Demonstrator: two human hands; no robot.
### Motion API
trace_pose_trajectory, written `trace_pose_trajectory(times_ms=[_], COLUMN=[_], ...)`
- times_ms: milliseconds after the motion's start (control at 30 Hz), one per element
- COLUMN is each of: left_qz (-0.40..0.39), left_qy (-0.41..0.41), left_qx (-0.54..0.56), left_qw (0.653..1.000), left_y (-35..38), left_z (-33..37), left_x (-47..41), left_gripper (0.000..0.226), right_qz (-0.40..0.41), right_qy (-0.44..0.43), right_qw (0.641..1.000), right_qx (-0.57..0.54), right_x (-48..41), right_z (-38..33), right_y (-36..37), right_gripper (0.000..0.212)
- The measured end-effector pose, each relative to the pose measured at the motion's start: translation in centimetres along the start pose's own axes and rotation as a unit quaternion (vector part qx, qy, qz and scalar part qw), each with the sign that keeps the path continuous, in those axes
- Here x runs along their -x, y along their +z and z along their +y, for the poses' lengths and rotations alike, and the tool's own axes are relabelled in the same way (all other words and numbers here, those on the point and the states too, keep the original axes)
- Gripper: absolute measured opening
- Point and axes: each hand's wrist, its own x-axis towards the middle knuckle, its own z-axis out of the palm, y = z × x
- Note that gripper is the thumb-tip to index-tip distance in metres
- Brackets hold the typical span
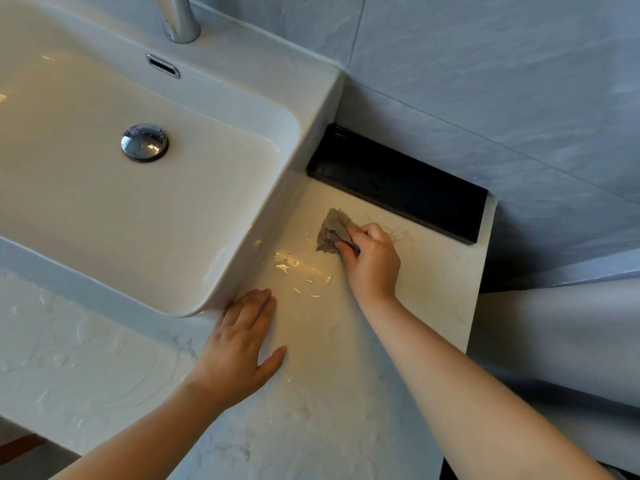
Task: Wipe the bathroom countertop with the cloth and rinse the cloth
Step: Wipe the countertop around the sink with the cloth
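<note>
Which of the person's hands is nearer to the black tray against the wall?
The right. The right hand grips the cloth on the countertop just in front of the black tray; the left hand rests flat by the near corner of the sink, farther from it.

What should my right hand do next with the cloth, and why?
Probably pull the cloth back toward you over the wet streaks glistening on the countertop. Your right hand has its grip on the cloth close to the black tray. The streaks lie between it and your left hand, which rests flat beside the sink corner, so that patch looks unfinished.
</note>
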Motion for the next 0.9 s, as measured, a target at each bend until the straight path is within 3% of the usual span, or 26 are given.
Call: trace_pose_trajectory(times_ms=[267,467,567,667,900], left_qz=[-0.002,-0.004,-0.001,0.006,0.023], left_qy=[0.004,-0.01,-0.008,0.006,0.016], left_qx=[0.018,0.004,-0.014,-0.021,-0.022], left_qw=[1.0,1.0,1.0,1.0,0.999], left_y=[-0.1,0.2,0.0,-0.1,-0.2], left_z=[-0.2,-1.8,-2.4,-3.0,-3.3], left_x=[1.9,4.2,4.4,4.5,4.2], left_gripper=[0.068,0.066,0.066,0.064,0.064], right_qz=[-0.023,-0.102,-0.073,-0.034,0.005], right_qy=[-0.009,0.022,0.0,-0.02,0.051], right_qw=[0.999,0.988,0.988,0.995,0.998], right_qx=[-0.026,-0.111,-0.134,-0.09,-0.048], right_x=[6.7,7.7,5.0,0.7,-6.0], right_z=[-1.3,-1.9,-2.4,-2.6,-2.2], right_y=[-0.4,-1.6,-3.0,-2.7,1.8], right_gripper=[0.022,0.015,0.011,0.015,0.025])
